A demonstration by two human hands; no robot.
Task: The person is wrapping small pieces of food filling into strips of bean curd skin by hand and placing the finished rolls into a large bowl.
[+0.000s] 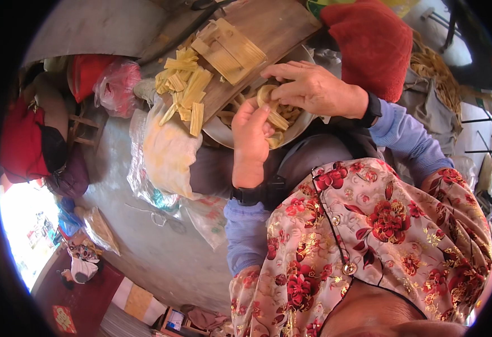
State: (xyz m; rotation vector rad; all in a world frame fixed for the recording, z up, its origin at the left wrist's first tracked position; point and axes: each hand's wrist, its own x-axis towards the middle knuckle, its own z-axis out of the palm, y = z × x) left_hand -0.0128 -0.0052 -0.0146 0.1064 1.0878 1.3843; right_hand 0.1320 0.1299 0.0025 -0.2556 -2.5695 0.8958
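My left hand (251,132) pinches a yellow, curled flat strip (265,94) between thumb and fingers. From the other side, the bent fingers of my right hand (316,90) close on the same strip, its index finger stretched over the top. Both hands are above a white basin (218,133) on my lap, where several more yellow folded strips lie. A wooden board (282,25) slopes across the basin's far side. On it rests a stack of flat yellow sheets (229,50), with a loose pile of cut yellow strips (187,84) at its left end.
A red cloth-covered thing (369,48) stands beyond my right forearm. To the left are a stained pale cloth (170,149), clear plastic bags (139,163) and a pink plastic bag (118,90). A small wooden stool (86,129) stands farther left on the grey floor (162,253).
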